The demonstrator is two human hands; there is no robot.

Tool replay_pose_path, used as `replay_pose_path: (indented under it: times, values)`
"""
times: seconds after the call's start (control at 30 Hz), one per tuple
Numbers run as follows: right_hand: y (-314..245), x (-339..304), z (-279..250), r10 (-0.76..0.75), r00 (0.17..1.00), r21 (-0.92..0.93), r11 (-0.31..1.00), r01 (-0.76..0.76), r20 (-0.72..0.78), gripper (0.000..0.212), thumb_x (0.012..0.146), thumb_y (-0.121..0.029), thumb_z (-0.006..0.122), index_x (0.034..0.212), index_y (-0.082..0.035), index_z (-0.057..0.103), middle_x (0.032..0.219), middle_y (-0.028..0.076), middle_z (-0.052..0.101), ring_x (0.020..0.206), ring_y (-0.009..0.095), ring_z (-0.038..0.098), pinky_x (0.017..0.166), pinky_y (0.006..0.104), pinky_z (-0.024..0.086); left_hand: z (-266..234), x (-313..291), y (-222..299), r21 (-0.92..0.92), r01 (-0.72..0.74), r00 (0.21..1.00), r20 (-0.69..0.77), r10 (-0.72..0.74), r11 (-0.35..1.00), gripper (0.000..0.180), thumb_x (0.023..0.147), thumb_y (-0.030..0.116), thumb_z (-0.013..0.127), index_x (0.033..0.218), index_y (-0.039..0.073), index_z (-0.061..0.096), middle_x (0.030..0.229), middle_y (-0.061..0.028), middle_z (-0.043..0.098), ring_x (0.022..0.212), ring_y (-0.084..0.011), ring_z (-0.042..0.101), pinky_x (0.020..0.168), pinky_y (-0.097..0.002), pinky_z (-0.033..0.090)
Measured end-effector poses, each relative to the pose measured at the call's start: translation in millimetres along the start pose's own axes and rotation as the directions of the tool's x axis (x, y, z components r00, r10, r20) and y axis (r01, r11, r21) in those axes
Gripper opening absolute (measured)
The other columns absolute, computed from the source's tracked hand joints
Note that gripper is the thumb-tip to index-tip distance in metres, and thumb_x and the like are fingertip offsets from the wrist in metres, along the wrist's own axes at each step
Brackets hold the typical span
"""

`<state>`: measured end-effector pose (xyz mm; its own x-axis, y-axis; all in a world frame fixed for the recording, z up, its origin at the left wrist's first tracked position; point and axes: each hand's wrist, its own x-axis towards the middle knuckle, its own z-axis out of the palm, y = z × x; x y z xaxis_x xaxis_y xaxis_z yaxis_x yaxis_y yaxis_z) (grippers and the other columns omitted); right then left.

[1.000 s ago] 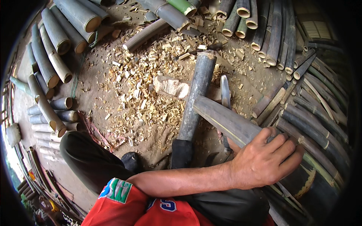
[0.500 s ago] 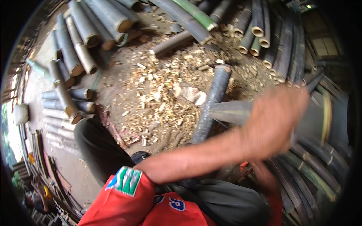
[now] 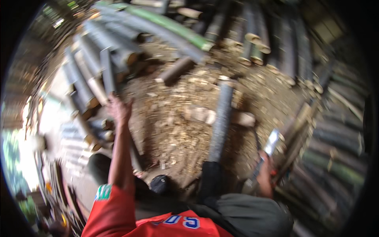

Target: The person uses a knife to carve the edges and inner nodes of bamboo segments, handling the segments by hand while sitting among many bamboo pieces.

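My left hand is out at the left, blurred, and seems closed on a dark bamboo pole. That pole rises past the hand toward a bamboo stack and appears to run down behind my forearm. Low at the right, my right hand grips a knife with a shiny, broad blade pointing up and away. Between the hands, a grey bamboo pole lies across a pale, chopped wooden block. Its near end meets my dark-clad lower leg.
Wood chips cover the ground ahead. Bamboo poles are stacked at the left, more at the far right, and others at the right. A green pole crosses the back. A short bamboo piece lies below it.
My left arm has swung from across my body at the right over to the left, seemingly carrying the pole. My right hand and the knife have come into plain view. The head view has shifted.
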<state>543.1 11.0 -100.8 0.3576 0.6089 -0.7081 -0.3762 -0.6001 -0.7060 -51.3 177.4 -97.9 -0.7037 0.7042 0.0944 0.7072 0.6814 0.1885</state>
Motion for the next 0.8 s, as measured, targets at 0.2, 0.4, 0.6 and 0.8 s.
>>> replay_pose_path:
  times: [0.2, 0.4, 0.6, 0.8]
  values:
    - [0.1, -17.0, 135.6, -0.312, 0.931, 0.223, 0.937, 0.269, 0.191, 0.049, 0.095, -0.014, 0.069, 0.138, -0.002, 0.051, 0.12, 0.013, 0.071, 0.109, 0.021, 0.068, 0.1, 0.0366, 0.051, -10.6, -191.1, 121.3, -0.955, 0.09, 0.279, 0.295, 0.914, 0.281, 0.114, 0.084, 0.019, 0.091, 0.166, -0.004, 0.015, 0.163, -0.0253, 0.04, 0.15, -0.0316, 0.038, 0.127, -0.0442, 0.027]
    - [-39.2, -12.8, 106.8, -0.625, 0.628, -0.44, 0.453, 0.775, 0.464, 0.042, 0.108, -0.038, 0.056, 0.129, -0.003, 0.055, 0.097, 0.015, 0.064, 0.088, 0.023, 0.065, 0.079, 0.039, 0.058, 7.9, -228.1, 121.4, -0.86, -0.019, 0.451, 0.447, 0.772, 0.51, 0.024, 0.087, 0.003, 0.061, 0.11, -0.002, 0.065, 0.089, -0.007, 0.069, 0.072, -0.0164, 0.062, 0.061, -0.0343, 0.05]
    - [-47.0, 181.0, -208.6, -0.757, 0.617, -0.977, 0.177, -0.121, -0.213, 0.073, 0.087, -0.051, 0.081, 0.132, 0.002, 0.059, 0.124, 0.023, 0.07, 0.109, 0.036, 0.07, 0.096, 0.0478, 0.053, -24.3, -180.0, 99.4, -0.719, -0.07, 0.569, 0.54, 0.62, 0.691, 0.03, 0.089, 0.028, 0.073, 0.089, -0.001, 0.07, 0.066, -0.0022, 0.063, 0.059, -0.0121, 0.055, 0.058, -0.0325, 0.046]
    - [-35.8, 206.1, -259.8, -0.842, 0.517, -0.988, 0.133, -0.079, -0.155, 0.072, 0.076, -0.052, 0.086, 0.124, -0.003, 0.066, 0.108, 0.015, 0.074, 0.103, 0.031, 0.071, 0.084, 0.0425, 0.056, -6.9, -131.0, 83.4, -0.737, -0.254, 0.479, 0.467, 0.743, 0.627, 0.036, 0.102, 0.034, 0.067, 0.094, -0.001, 0.069, 0.066, -0.0096, 0.066, 0.057, -0.0168, 0.058, 0.055, -0.035, 0.046]
